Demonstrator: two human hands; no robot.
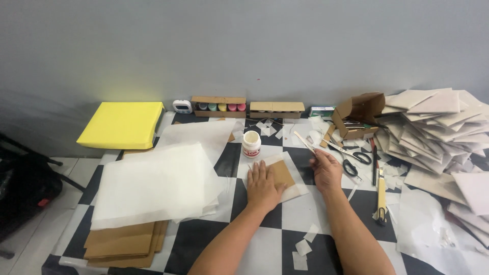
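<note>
The left hand [263,184] lies palm-down with its fingers spread and flat, gripping nothing, pressing on a square brown cardboard piece [281,174] that sits on a slightly larger sheet of thin white paper [294,192]. The cardboard looks matte and stiff. The white sheet under it is soft and slightly translucent, with 1 corner jutting out past the fingertips toward the right hand.

The right hand [326,170] is curled closed around a flat, pale wooden stick [304,141], which slants up and away from its fingertips. Just beyond the left fingertips stands a small round white plastic glue jar [251,143] with a red label.

Right of the right hand's knuckles lie black-handled metal scissors [352,164] and a long yellow-and-black utility knife [381,197]. Further right rises a loose heap of folded white paper squares [438,127]. To the left of the left hand's thumb, a stack of large thin white sheets [158,183] covers flat brown cardboard boards [122,244]. All of it rests on a glossy black-and-white chequered tabletop [254,239] littered with small paper scraps.
</note>
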